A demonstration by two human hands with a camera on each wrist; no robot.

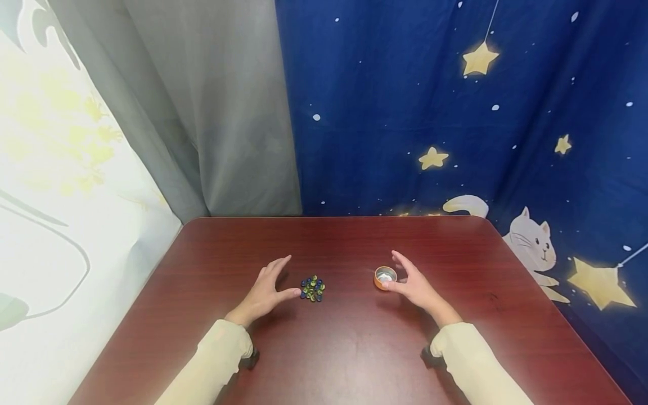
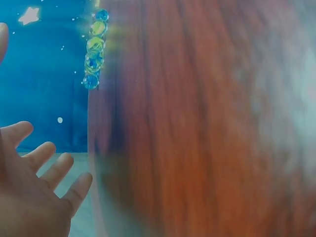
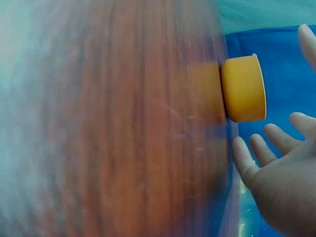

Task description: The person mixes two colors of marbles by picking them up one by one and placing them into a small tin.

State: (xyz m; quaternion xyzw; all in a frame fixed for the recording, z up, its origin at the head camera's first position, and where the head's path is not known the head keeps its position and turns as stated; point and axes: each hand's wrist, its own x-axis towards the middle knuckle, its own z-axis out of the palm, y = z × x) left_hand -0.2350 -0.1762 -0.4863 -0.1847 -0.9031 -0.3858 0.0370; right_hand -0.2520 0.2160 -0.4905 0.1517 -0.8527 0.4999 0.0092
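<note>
Head view: we saw the left hand (image 1: 263,292) slanted up-right beside marbles (image 1: 313,288) at lower centre, the right hand (image 1: 417,286) up-left by a tin (image 1: 378,280) right of centre, fingers loosely extended.

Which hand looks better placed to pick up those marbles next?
Left, probably: the left hand is open beside the marbles, while the right hand is farther off, by the orange container.

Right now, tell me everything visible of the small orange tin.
The tin is short, round, orange outside, silvery inside, with a thin pale rim; it looks like metal. It stands upright, mouth up, on the reddish table beside the right hand; the right wrist view shows a gap between them.
</note>
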